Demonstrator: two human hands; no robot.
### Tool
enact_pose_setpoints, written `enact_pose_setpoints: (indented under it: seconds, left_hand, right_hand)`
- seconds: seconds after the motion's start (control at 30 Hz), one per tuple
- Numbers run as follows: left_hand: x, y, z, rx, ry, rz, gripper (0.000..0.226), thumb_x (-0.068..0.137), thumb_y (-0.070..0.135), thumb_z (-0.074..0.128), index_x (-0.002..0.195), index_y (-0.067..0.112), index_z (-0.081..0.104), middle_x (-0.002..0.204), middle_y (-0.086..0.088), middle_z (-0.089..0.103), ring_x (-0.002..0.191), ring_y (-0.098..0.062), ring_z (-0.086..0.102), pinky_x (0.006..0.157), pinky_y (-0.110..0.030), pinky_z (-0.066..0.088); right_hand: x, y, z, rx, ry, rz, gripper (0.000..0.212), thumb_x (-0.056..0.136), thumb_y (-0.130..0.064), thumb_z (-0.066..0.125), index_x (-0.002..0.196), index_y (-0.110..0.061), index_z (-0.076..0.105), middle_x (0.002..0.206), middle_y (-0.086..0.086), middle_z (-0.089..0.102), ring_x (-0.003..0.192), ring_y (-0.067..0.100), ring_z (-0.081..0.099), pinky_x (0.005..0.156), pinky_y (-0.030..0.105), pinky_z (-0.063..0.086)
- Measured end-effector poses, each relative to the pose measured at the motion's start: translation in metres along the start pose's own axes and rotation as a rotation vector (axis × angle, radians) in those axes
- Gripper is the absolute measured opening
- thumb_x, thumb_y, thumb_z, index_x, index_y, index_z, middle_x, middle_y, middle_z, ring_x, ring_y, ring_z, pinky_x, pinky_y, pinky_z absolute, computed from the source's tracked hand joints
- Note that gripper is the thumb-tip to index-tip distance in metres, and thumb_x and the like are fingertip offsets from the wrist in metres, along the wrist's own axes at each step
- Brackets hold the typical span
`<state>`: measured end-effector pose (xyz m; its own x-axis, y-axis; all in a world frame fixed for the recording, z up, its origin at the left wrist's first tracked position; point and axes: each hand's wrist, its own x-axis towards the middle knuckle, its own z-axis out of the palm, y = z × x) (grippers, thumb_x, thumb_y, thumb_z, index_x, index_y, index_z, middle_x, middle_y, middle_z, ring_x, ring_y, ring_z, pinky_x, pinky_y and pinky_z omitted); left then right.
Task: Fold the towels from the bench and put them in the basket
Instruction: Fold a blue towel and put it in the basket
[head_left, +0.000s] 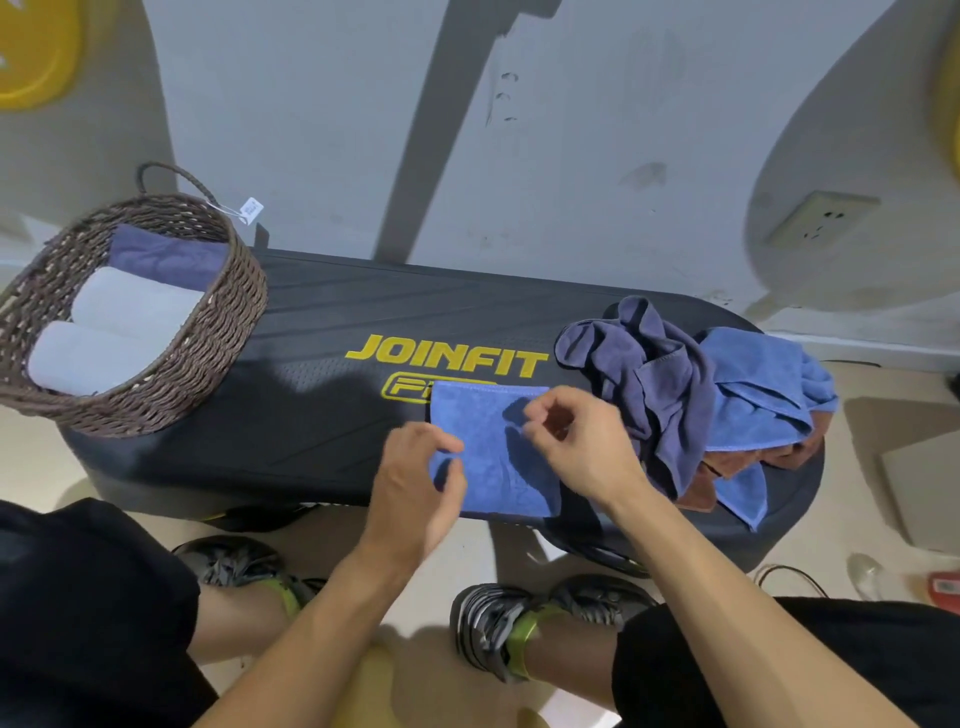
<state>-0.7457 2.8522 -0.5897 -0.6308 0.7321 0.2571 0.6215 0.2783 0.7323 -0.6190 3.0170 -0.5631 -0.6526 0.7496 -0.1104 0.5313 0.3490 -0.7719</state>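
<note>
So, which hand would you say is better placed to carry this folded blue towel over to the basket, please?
Probably the left hand: it grips the blue towel's left edge, on the side toward the basket. The right hand sits on the far side, beside the unfolded pile.

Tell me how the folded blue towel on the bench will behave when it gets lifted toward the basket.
The blue towel is probably floppy: the unfolded towels beside it lie slumped in soft creases. Its fold may well open unless both hands support it; the left hand holds only its edge. It looks light, thin cloth lying flat on the bench.
</note>
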Motion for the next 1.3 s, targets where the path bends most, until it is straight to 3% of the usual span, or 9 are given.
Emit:
enact_pose_setpoints:
  seconds: [0.1,0.17,0.3,0.5,0.67,0.77,0.9,1.03,1.3]
  left_hand:
    - [-0.012,-0.007,0.005,0.039,-0.126,0.091,0.026,0.074,-0.006,0.073,0.096,0.005,0.065,0.101,-0.004,0.060,0.097,-0.024,0.057,0.085,-0.029,0.046]
    - [-0.017,-0.015,0.005,0.043,-0.169,0.094,0.032,0.075,0.000,0.078,0.104,0.003,0.066,0.108,-0.006,0.061,0.104,-0.023,0.057,0.090,-0.029,0.046]
    - [-0.024,-0.026,-0.001,0.083,-0.354,0.102,0.064,0.067,0.013,0.089,0.124,0.002,0.061,0.127,-0.009,0.057,0.119,-0.016,0.049,0.101,-0.025,0.041]
    - [-0.012,-0.025,0.002,0.108,-0.298,0.165,0.031,0.081,0.002,0.074,0.111,0.003,0.064,0.110,-0.006,0.061,0.105,-0.026,0.056,0.091,-0.038,0.047]
    - [-0.004,-0.026,0.002,0.103,-0.274,0.089,0.020,0.093,0.016,0.062,0.107,0.003,0.061,0.099,-0.008,0.061,0.091,-0.027,0.055,0.080,-0.040,0.046]
    - [0.002,-0.022,0.002,0.091,-0.285,-0.134,0.018,0.099,0.031,0.052,0.102,0.013,0.056,0.086,-0.004,0.060,0.079,-0.024,0.055,0.070,-0.038,0.044]
    - [0.001,-0.018,0.003,-0.040,-0.274,-0.291,0.019,0.094,0.036,0.060,0.102,0.020,0.053,0.085,0.003,0.057,0.078,-0.015,0.053,0.071,-0.030,0.039]
    - [-0.002,-0.014,0.004,-0.011,-0.227,-0.280,0.032,0.090,0.034,0.067,0.111,0.014,0.055,0.097,-0.004,0.058,0.089,-0.021,0.054,0.078,-0.034,0.045]
    - [0.002,-0.013,0.014,0.179,-0.129,-0.342,0.031,0.099,0.044,0.048,0.092,0.014,0.044,0.069,-0.005,0.058,0.069,-0.033,0.059,0.058,-0.034,0.034]
  right_hand:
    - [-0.007,0.002,0.009,-0.122,-0.359,-0.063,0.028,0.076,-0.027,0.083,0.102,-0.023,0.071,0.099,-0.008,0.068,0.088,0.008,0.060,0.082,0.024,0.049]
    - [-0.013,0.009,0.017,-0.263,-0.420,-0.094,0.051,0.071,-0.035,0.086,0.117,-0.020,0.068,0.115,-0.007,0.061,0.108,0.012,0.051,0.092,0.024,0.043]
    - [-0.020,0.019,0.021,-0.384,-0.452,-0.191,0.084,0.058,-0.044,0.091,0.132,-0.020,0.059,0.126,-0.006,0.050,0.115,0.015,0.039,0.098,0.025,0.037]
    - [-0.019,0.023,0.016,-0.422,-0.337,-0.333,0.045,0.074,-0.021,0.071,0.118,-0.020,0.066,0.117,-0.008,0.061,0.111,0.018,0.050,0.096,0.032,0.045]
    - [-0.016,0.020,0.009,-0.255,-0.263,-0.168,0.014,0.085,-0.029,0.062,0.097,-0.023,0.068,0.092,-0.010,0.068,0.090,0.014,0.058,0.075,0.027,0.045]
    - [-0.013,0.025,0.003,-0.115,-0.258,-0.037,0.013,0.090,-0.040,0.065,0.093,-0.027,0.064,0.082,-0.014,0.066,0.076,0.005,0.058,0.064,0.019,0.041]
    - [-0.015,0.033,0.009,0.024,-0.182,0.106,0.018,0.090,-0.044,0.067,0.095,-0.027,0.064,0.090,-0.013,0.070,0.084,0.001,0.063,0.071,0.019,0.047]
    - [-0.014,0.034,0.015,0.069,-0.101,0.157,0.022,0.087,-0.046,0.070,0.096,-0.026,0.065,0.087,-0.014,0.070,0.080,-0.003,0.064,0.065,0.014,0.047]
    - [-0.010,0.038,0.012,0.181,-0.175,0.263,0.021,0.090,-0.043,0.068,0.098,-0.024,0.064,0.087,-0.013,0.074,0.081,0.000,0.068,0.070,0.019,0.050]
